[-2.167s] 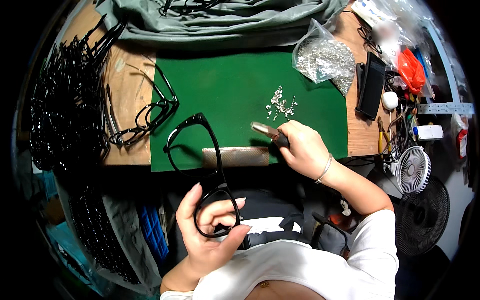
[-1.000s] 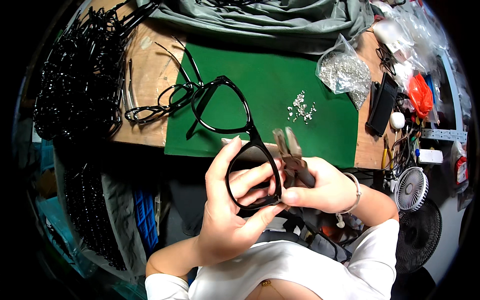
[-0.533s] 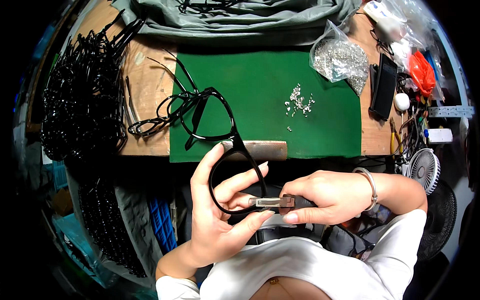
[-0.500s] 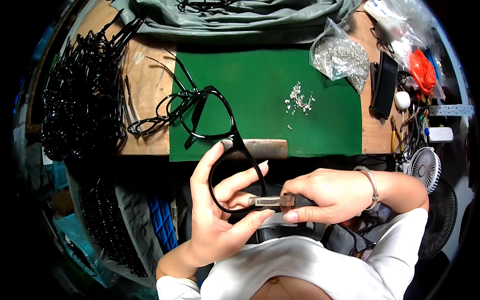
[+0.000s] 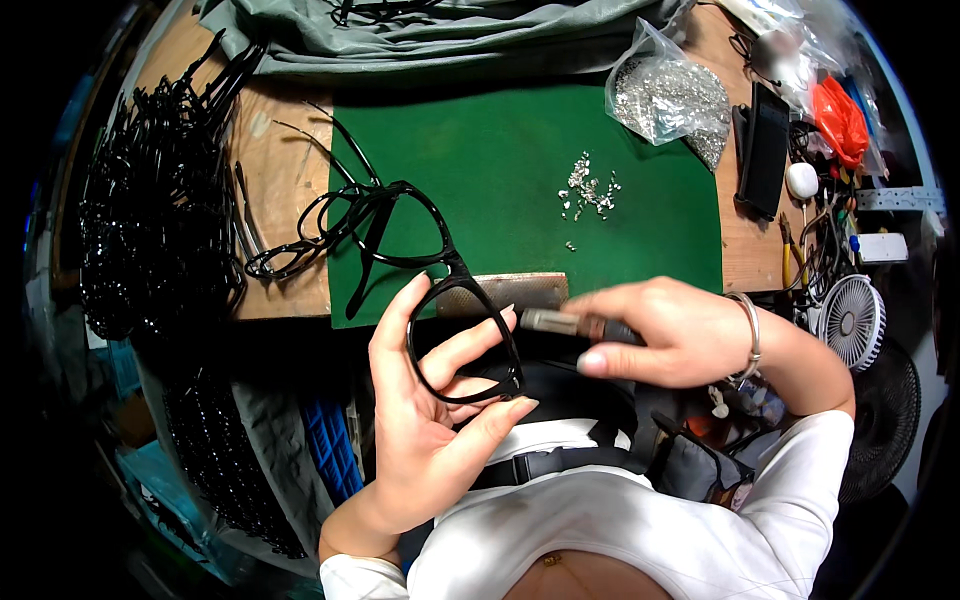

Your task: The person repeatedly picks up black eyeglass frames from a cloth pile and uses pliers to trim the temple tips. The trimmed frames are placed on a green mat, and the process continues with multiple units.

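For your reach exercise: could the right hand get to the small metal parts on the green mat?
Probably yes: the right hand holds a tool, but bare green mat lies between it and the metal parts.

I see the right hand (image 5: 680, 335) now raised from the lap to the near edge of the green mat (image 5: 500, 170), its screwdriver (image 5: 560, 322) tip at the right hinge corner of the black frame (image 5: 465, 335). The left hand (image 5: 425, 410) tilts that frame higher, closer to the table, than half a second ago.
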A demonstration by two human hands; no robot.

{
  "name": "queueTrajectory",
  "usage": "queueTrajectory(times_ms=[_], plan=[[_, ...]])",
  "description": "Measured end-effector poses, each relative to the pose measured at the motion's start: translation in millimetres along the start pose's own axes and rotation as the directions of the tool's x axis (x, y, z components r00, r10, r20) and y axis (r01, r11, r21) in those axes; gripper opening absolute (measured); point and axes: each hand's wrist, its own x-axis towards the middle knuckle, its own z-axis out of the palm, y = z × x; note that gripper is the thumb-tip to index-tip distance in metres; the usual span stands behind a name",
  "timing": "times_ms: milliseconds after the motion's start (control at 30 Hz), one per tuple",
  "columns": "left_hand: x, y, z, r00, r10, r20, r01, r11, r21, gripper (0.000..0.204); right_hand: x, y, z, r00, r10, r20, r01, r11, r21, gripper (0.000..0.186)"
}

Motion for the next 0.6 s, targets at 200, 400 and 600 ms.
queueTrajectory(times_ms=[200, 400, 600], plan=[[8, -16, 2, 0.999, 0.014, -0.046, -0.01, 0.996, 0.091, 0.081, 7, 37, 27, 0.931, -0.085, -0.355, -0.188, 0.722, -0.666, 0.048], [-26, -46, -6, 0.984, 0.156, -0.086, -0.148, 0.984, 0.095, 0.063, -1, 41, 11, 0.891, -0.056, -0.451, -0.187, 0.859, -0.477, 0.026], [-12, -39, 6, 0.991, 0.004, -0.137, -0.01, 0.999, -0.046, 0.075, 27, 64, 12, 0.839, -0.032, -0.543, -0.233, 0.881, -0.413, 0.016]])
